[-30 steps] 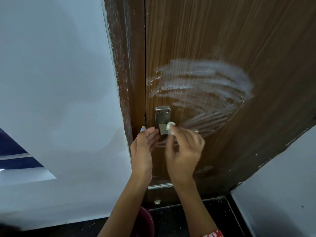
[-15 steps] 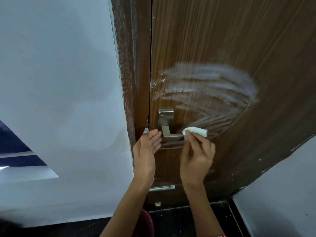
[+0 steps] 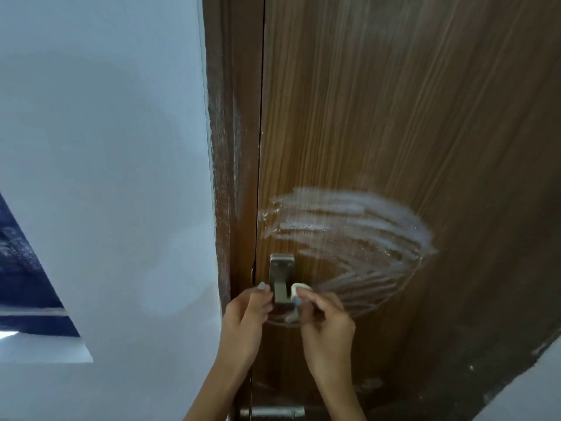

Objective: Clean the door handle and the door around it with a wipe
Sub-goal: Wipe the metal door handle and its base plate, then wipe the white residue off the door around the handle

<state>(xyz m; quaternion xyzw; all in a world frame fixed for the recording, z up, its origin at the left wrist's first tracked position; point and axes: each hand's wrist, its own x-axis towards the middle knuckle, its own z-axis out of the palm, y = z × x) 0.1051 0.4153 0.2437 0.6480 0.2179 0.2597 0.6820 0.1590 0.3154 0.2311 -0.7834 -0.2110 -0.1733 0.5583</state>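
1. Door (image 3: 394, 117): brown wood-grain panel, filling the frame from 12 o'clock round to 5 o'clock.
2. Door handle (image 3: 281, 276): metal plate with a lever, mounted close to the door's left edge, just below frame centre toward 6 o'clock.
3. Wipe (image 3: 300, 289): small white wad, pressed against the handle lever at the 3 o'clock side of the plate.
4. Right hand (image 3: 328, 326): fingers curled, pinching the wipe at the fingertips. The hand covers the outer part of the lever.
5. Left hand (image 3: 246, 317): positioned at 9 o'clock of the handle plate, fingers bent toward the door edge. Whether it grips anything cannot be told. 1 nail shows light blue polish.
6. Smear (image 3: 349, 226): arc-shaped whitish streaks on the door, from 12 o'clock to 3 o'clock of the handle.
7. Door frame (image 3: 233, 147): dark brown strip just left of the door, with pale scuffs along its left side.
8. Wall (image 3: 106, 147): white surface from 7 o'clock to 11 o'clock.
9. Metal bar (image 3: 273, 411): short horizontal fitting on the door at 6 o'clock, below both hands.
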